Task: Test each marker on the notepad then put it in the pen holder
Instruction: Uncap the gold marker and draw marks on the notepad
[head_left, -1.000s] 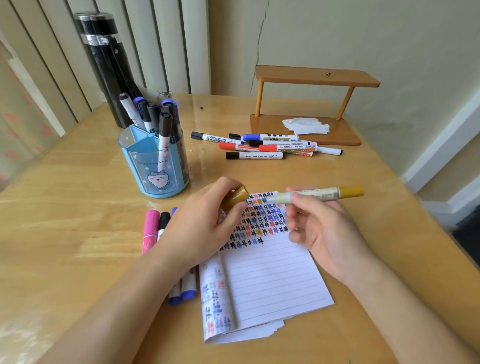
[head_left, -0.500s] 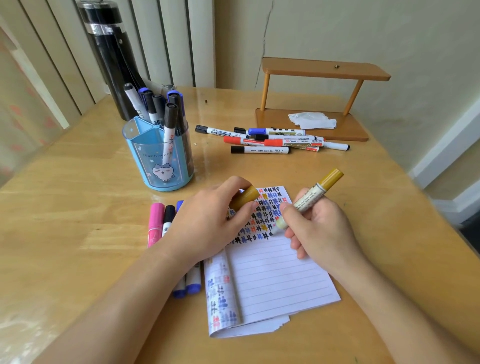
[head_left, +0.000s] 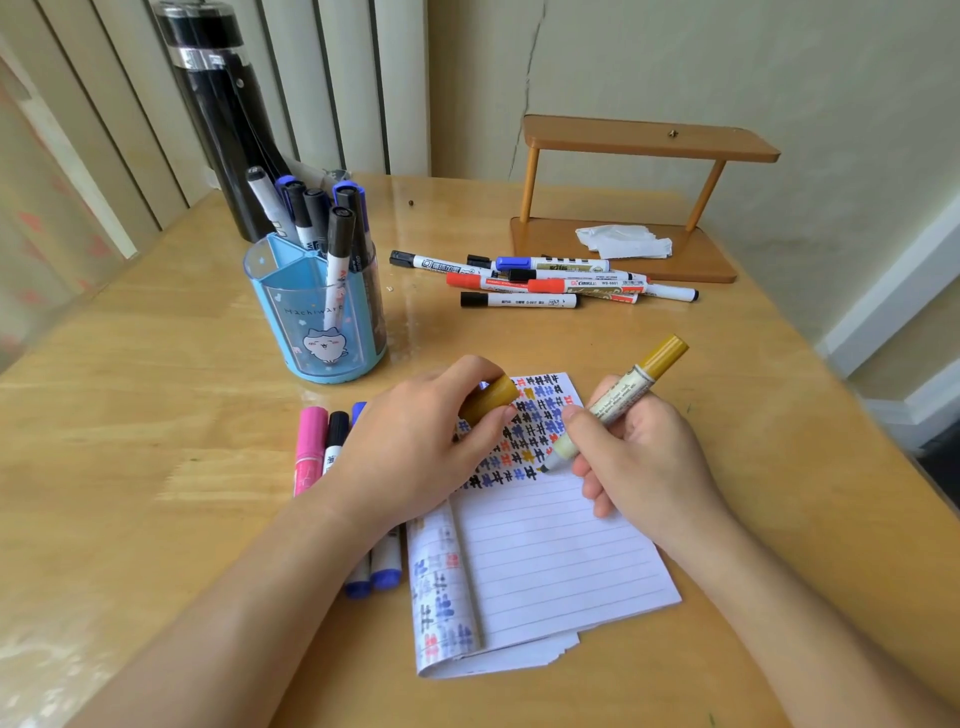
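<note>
**Gold marker meets the page**

A person's right hand (head_left: 644, 462) grips an uncapped gold marker (head_left: 618, 400), fingers (head_left: 576, 415) curled round its barrel. The tip is down on the lined notepad (head_left: 550, 561), at the end of the lowest row of coloured test marks. The left hand (head_left: 410, 452) pinches the gold cap (head_left: 491, 400) between thumb and forefinger over the pad's upper left corner. The blue pen holder (head_left: 317, 317) stands on the bench (head_left: 156, 415) beyond the left hand, several markers upright in it. More markers lie in a loose pile (head_left: 540, 283) near a wooden stand (head_left: 644, 145). A pink marker (head_left: 310, 447) and others lie beside the left wrist.
</note>
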